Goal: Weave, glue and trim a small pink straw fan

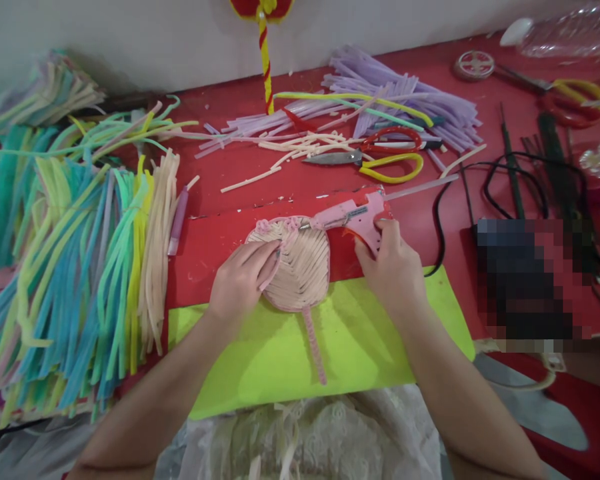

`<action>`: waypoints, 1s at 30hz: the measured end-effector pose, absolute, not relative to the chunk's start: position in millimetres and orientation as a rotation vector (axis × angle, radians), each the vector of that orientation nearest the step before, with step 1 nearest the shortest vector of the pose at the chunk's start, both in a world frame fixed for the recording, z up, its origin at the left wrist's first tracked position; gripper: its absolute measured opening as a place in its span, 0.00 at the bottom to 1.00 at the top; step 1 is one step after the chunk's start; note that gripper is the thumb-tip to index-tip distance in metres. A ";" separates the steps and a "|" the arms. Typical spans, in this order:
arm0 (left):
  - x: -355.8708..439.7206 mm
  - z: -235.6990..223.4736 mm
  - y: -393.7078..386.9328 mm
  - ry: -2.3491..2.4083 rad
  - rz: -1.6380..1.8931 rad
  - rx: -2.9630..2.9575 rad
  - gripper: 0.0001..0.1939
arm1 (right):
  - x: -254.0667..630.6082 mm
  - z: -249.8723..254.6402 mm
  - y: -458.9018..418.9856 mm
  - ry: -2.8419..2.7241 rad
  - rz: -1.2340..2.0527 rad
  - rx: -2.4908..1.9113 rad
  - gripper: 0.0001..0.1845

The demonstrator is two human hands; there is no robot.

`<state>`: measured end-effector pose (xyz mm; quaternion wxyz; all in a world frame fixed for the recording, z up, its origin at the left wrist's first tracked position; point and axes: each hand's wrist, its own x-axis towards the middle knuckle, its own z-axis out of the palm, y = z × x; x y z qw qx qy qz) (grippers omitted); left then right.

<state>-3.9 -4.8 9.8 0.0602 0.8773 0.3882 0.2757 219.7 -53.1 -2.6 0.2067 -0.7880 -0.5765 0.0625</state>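
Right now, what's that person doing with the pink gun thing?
The person's right hand is holding a pink glue gun, its nozzle at the pink trim near the top of a woven, fan-shaped piece. The left hand is on that piece's left side. Its thin pink handle points back toward the person, over a yellow-green sheet. Scissors lie on the red table beyond, with fuzzy stems bunched to the left.

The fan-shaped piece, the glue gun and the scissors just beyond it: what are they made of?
Fan-shaped piece: matte, perhaps fuzzy pipe-cleaner strands, judging by slanting beige rows. Glue gun: probably plastic, given its smooth pink look. Scissors: dull grey blades, likely metal; smooth coloured handles, probably plastic.
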 end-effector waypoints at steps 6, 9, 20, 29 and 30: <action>-2.9 10.9 -5.4 1.208 0.823 2.637 0.11 | 218.7 -2.0 -53.5 -1.636 0.169 -2.241 0.18; -3.1 10.2 -5.2 1.207 0.815 2.628 0.11 | 217.8 -2.1 -53.6 -1.637 0.152 -2.252 0.18; -2.7 9.9 -5.1 1.232 0.833 2.561 0.11 | 219.8 -2.4 -54.9 -1.624 0.181 -2.209 0.18; -3.7 8.4 -4.8 1.254 0.823 2.561 0.10 | 218.9 -7.0 -52.0 -1.559 0.159 -2.210 0.22; -3.6 8.6 -4.7 1.250 0.823 2.566 0.10 | 218.5 -7.0 -51.7 -1.554 0.155 -2.210 0.22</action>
